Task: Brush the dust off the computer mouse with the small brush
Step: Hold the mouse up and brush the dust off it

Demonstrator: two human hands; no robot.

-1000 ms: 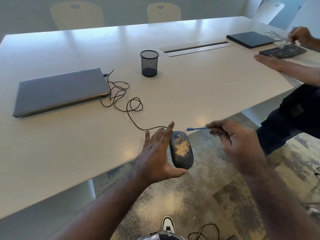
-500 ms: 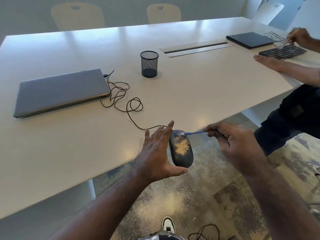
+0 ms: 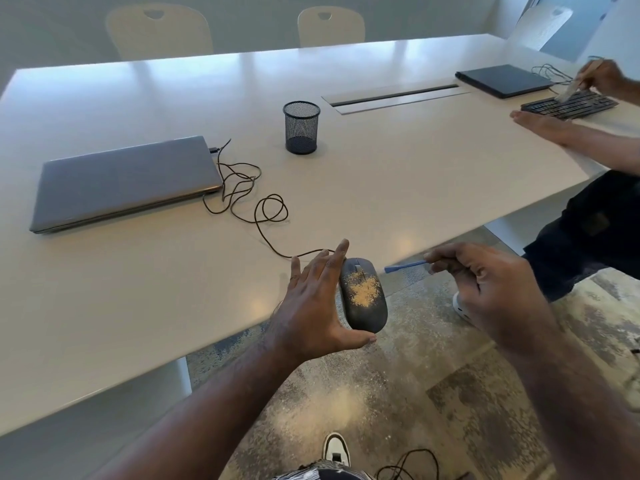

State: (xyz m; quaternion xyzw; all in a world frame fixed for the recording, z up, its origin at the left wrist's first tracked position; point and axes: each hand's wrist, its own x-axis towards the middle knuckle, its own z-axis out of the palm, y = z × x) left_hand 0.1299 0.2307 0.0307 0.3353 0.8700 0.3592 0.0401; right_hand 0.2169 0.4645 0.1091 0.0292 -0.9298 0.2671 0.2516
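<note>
Head | white table [image 3: 381,174] | left hand [image 3: 311,299] grips mouse [image 3: 363,296] | right hand [image 3: 485,282] fingers pinch brush [image 3: 403,266]

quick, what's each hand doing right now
Left hand: fingers spread, gripping the dusty mouse between thumb and fingers, past the table edge.
Right hand: closed on the small blue brush, whose tip is clear of the mouse.

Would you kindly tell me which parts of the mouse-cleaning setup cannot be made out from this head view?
- Left side and underside of the mouse: covered by the left hand.
- Rear of the brush handle: buried in the right hand.
- Brush bristles: too small to tell apart.
- Where the cable enters the mouse: behind the left fingers.
- The second person: cut off by the right edge.
</note>
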